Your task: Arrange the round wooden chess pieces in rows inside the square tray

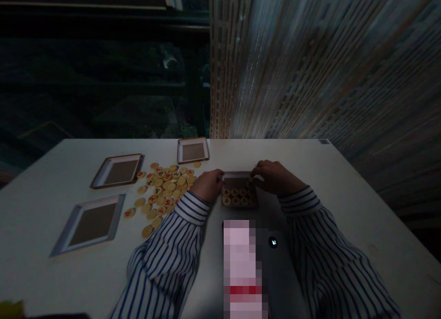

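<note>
A small square box (239, 190) sits on the white table (344, 204) in front of me, with several round wooden game pieces laid in rows inside it. My left hand (206, 185) is curled against the box's left side, fingers closed at its far left corner. My right hand (274, 176) is curled over the far right edge, fingers pinched together at the rim. What the fingertips hold, if anything, is hidden in the dim light. A loose pile of round wooden pieces (163, 190) with red and black marks lies left of my left hand.
Three empty shallow trays lie on the left: one (193, 150) at the back, one (117, 170) left of it, one (90, 223) nearer me. A dark device (275, 264) with a small light lies near the front edge. A slatted blind (310, 66) hangs behind the table.
</note>
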`<state>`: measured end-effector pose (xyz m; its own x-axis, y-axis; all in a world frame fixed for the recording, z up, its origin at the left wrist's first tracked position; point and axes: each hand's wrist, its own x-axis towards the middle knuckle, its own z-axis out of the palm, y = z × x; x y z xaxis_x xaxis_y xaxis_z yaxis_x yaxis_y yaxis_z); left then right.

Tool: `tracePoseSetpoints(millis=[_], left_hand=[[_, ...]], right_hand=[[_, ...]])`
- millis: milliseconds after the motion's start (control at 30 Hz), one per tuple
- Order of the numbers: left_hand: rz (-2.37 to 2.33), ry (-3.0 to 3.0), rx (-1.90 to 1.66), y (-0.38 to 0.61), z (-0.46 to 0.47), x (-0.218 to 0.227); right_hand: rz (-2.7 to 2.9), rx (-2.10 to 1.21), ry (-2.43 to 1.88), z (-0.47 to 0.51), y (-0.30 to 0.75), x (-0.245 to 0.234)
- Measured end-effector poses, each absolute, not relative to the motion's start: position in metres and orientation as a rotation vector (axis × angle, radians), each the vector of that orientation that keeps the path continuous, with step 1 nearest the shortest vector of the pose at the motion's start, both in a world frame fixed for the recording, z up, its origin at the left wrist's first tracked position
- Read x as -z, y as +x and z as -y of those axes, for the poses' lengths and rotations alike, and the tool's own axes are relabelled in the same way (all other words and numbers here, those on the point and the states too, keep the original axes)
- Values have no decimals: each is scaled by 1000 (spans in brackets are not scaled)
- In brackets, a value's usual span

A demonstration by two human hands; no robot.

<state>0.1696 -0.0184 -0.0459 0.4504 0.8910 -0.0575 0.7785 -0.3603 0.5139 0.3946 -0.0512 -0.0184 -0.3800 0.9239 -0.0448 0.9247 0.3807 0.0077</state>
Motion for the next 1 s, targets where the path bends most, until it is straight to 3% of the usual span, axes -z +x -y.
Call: tracePoseSetpoints(millis=[1000], left_hand=[[-1400,2327,-653,155,17,20]], right_hand=[[-2553,-106,1768,61,390,-5]])
